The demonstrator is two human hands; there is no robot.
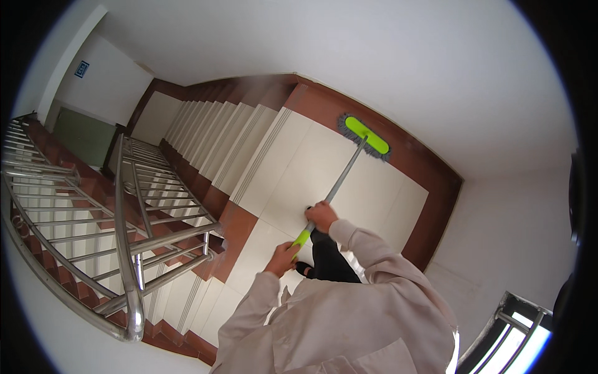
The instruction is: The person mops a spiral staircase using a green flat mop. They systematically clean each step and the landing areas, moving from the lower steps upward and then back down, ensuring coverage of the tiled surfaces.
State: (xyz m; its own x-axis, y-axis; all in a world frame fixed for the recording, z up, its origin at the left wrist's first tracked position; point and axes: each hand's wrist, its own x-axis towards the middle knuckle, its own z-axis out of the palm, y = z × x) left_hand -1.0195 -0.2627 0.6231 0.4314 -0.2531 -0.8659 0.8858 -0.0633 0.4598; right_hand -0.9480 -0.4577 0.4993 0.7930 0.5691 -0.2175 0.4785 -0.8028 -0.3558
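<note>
A mop with a grey metal pole (346, 170), a lime-green head plate (366, 135) and a grey fringed pad (343, 126) reaches away from me over the stair landing. Its head lies on the red-brown border tiles and the edge of the cream tiles, near the wall. My left hand (281, 260) is closed round the green grip at the pole's near end. Farther up, my right hand (321, 216) holds the grey pole. Both arms are in light beige sleeves.
Cream steps (224, 135) with grooved edges go down at the upper left. A stainless steel railing (122, 224) stands left of the landing, with more steps (175, 299) beyond its near end. White walls (444, 70) bound the landing. A barred window (511, 336) is at lower right.
</note>
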